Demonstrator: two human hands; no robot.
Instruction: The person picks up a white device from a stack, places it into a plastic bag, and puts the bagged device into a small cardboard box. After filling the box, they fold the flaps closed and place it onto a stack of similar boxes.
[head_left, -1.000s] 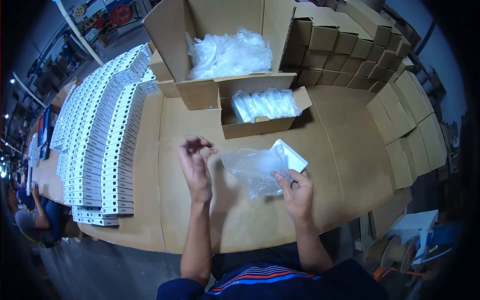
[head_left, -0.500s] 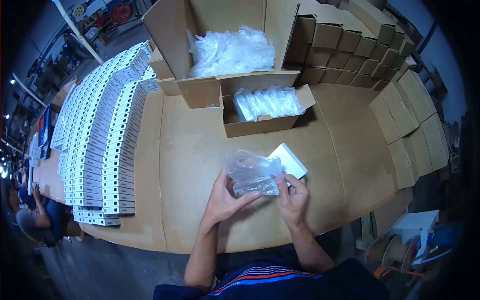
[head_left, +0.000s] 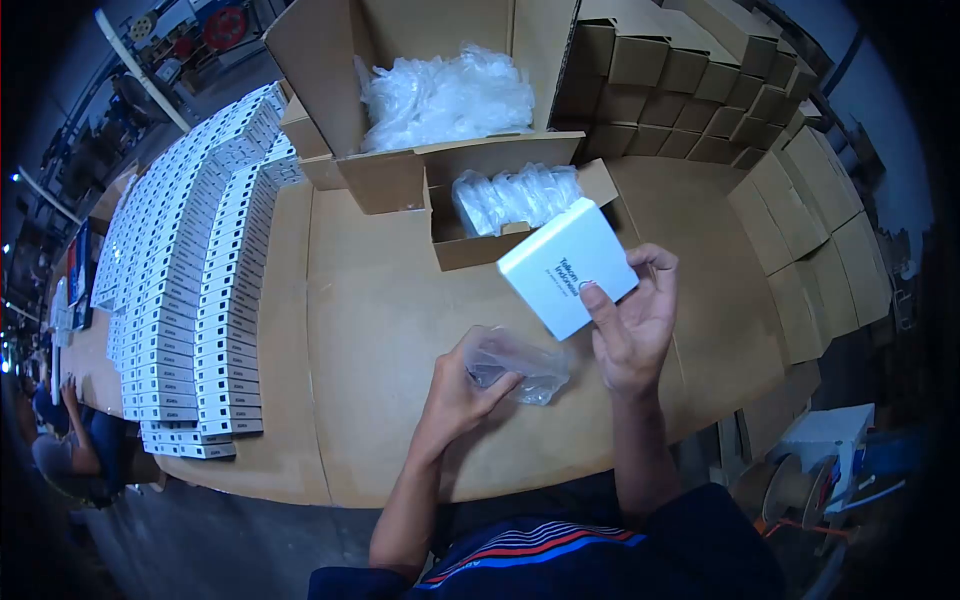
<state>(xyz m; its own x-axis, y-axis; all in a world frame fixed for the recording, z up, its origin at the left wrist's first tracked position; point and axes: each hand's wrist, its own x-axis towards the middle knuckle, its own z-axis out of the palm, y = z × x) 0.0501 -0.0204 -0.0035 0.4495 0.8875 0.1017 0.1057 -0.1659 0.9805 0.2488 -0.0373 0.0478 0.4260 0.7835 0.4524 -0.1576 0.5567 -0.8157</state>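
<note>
A flat white box [head_left: 565,262] with dark print is gripped at its right corner by my right hand [head_left: 638,325], raised and tilted above the table. My left hand [head_left: 462,395] is closed on a clear plastic bag [head_left: 530,375], its thumb across the bag's front. The bag's mouth looks spread apart, and nothing shows inside it. Beyond both hands, a small open carton [head_left: 475,252] contains several plastic-wrapped packs [head_left: 515,198]. Behind that, a large open carton [head_left: 385,185] is filled with loose clear plastic bags [head_left: 445,100].
Long stacks of white boxes [head_left: 180,290] cover the table's left side. Brown cartons [head_left: 690,90] are piled at the back right, with more cartons [head_left: 815,240] along the right edge. A person [head_left: 80,440] sits at far left. A reel machine [head_left: 800,480] stands lower right.
My right hand has let go of the bag and lifted the white box from the table, up and to the right. My left hand still holds the bag, slightly lower now.
</note>
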